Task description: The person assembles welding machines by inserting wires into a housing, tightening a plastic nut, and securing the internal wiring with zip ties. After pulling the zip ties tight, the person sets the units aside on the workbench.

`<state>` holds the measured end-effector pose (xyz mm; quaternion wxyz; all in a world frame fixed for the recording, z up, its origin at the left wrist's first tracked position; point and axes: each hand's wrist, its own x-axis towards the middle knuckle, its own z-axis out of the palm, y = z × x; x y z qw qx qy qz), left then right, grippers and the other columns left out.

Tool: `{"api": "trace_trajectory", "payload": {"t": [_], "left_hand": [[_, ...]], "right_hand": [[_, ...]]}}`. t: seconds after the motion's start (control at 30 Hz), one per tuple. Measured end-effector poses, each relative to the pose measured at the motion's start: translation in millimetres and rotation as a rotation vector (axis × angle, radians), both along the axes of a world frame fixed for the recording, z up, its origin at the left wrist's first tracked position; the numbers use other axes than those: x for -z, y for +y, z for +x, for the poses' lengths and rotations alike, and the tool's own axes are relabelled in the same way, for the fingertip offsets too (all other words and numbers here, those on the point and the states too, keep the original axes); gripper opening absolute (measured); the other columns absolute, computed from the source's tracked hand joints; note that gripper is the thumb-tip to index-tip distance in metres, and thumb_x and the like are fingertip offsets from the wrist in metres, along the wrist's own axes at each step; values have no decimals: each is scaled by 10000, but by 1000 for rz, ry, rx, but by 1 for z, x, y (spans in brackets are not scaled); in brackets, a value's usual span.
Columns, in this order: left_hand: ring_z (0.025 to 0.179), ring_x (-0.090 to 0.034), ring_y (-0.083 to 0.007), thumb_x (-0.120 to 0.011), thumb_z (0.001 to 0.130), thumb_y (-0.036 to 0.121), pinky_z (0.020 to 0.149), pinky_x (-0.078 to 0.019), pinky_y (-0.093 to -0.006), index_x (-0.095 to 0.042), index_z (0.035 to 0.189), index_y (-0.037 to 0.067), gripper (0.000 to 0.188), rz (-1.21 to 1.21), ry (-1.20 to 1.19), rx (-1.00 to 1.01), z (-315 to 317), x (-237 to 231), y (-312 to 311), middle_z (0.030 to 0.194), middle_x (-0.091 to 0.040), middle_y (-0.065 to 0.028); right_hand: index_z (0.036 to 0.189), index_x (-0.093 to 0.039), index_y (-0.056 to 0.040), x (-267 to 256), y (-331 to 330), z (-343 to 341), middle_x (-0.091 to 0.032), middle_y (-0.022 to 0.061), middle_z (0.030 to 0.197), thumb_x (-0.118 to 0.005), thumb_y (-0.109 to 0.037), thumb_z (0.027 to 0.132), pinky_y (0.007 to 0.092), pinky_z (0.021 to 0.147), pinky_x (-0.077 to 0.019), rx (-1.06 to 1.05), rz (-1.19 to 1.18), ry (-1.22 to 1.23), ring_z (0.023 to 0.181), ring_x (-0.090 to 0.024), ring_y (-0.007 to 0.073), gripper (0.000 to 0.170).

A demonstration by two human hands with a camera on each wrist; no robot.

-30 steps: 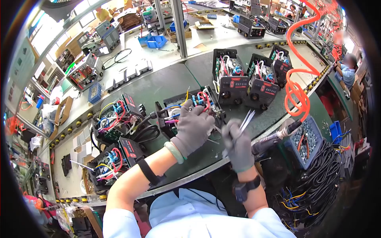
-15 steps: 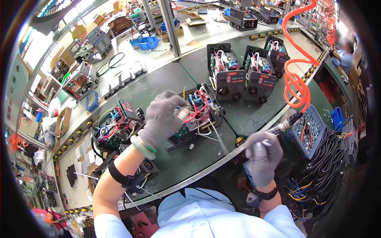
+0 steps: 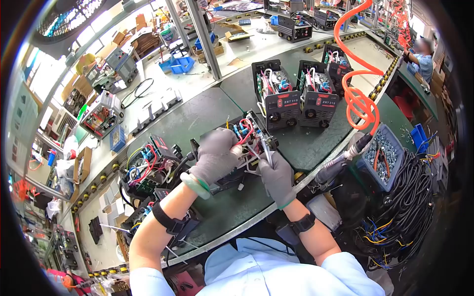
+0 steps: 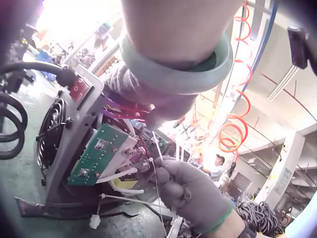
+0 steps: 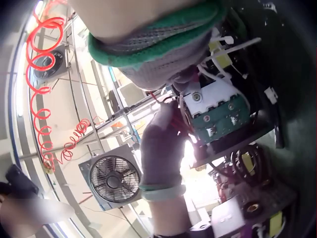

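An open-topped welding machine (image 3: 251,129) with red, blue and white wires lies on the green bench in front of me. My left hand (image 3: 216,155), in a grey glove, reaches over its near side, fingers bent around the bundled red wires (image 4: 136,113). At the right end of the same machine, my gloved right hand (image 3: 277,181) grips white cable ties (image 3: 267,151) that stick up past its fingers. In the left wrist view, the right hand's curled fingers (image 4: 173,181) sit beside the white wires. Another loose cable tie (image 4: 131,199) trails from the machine's lower edge.
Similar open machines stand at the back right (image 3: 281,101) and at the left (image 3: 148,165). A power screwdriver (image 3: 340,163) on an orange coiled hose (image 3: 363,106) hangs by the bench edge. Beside it are a blue bin of screws (image 3: 389,170) and black cables (image 3: 405,212).
The right hand swung out right past the bench edge, then came back left to the machine. The left hand moved left off the wires' middle, then slightly right and down, staying at the wires.
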<state>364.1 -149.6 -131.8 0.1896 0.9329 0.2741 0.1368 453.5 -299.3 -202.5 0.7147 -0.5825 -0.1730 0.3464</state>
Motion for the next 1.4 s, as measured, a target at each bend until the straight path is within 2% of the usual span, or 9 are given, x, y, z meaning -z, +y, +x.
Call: {"api": "trace_trajectory", "payload": {"t": [0.07,0.3,0.63,0.73,0.9,1.0,1.13,1.3,1.4], "left_hand": [[927,-627,-326,-708,831,194,818,-490,-430,-622,940,69,187,117,-35,-15,-1,4,-10,950,-632,-144],[918,-686,-283,-698,840,176,822,-521,-380,-613,1149,60,341,-141,-258,-133,-2,14,-11,935,-712,-111],[716,-628,-52,-662,891,32,641,-511,-229,-674,974,13,86,-420,-389,-152,7,33,-8,784,-682,-25],[719,-627,-53,-669,889,36,647,-511,-227,-674,966,27,77,-207,-446,-140,6,42,-13,795,-681,-14],[721,-626,-58,-675,882,34,661,-516,-229,-672,962,16,82,-402,-444,-138,2,33,-15,807,-685,-19],[755,-686,-188,-704,835,136,721,-528,-313,-709,923,86,101,-566,-475,-163,2,35,-13,817,-713,-71],[706,-644,-72,-657,873,18,646,-520,-235,-676,968,6,97,-338,-436,-127,3,37,-13,797,-705,-48],[711,-672,-87,-655,874,19,641,-535,-246,-673,956,-3,86,-328,-437,-143,5,43,-10,797,-720,-75],[851,-675,-278,-707,811,186,826,-504,-366,-714,868,104,101,-380,-482,-161,7,53,-5,836,-710,-103]], "right_hand": [[975,-622,-56,3,2,-3,-632,114,700,-610,-120,888,351,513,-489,167,-196,-732,536,-611,209,108],[999,-634,-101,10,53,-4,-665,143,789,-678,-115,810,448,589,-514,321,-50,-1151,678,-656,365,195],[1009,-677,-72,-16,0,8,-673,102,753,-623,-119,904,381,538,-487,123,-32,-989,583,-636,255,127],[1038,-680,-28,-37,-21,18,-679,11,782,-579,-64,930,208,546,-426,-166,113,-176,623,-522,23,152],[1033,-691,-12,-60,-4,30,-708,54,904,-639,-19,883,217,573,-463,-327,227,-222,705,-589,40,159],[998,-719,9,-58,18,44,-693,72,884,-638,-32,900,249,599,-497,22,205,-1123,671,-611,87,134],[1057,-691,0,-68,17,43,-654,32,860,-617,-26,918,259,632,-508,-325,129,-338,700,-600,86,159],[1197,-587,-3,-52,28,39,-627,9,871,-637,-59,919,224,692,-496,-371,182,-375,771,-580,52,288],[1188,-582,13,-56,28,39,-626,9,879,-612,-35,918,233,698,-503,-340,78,-383,769,-585,61,275]]}}
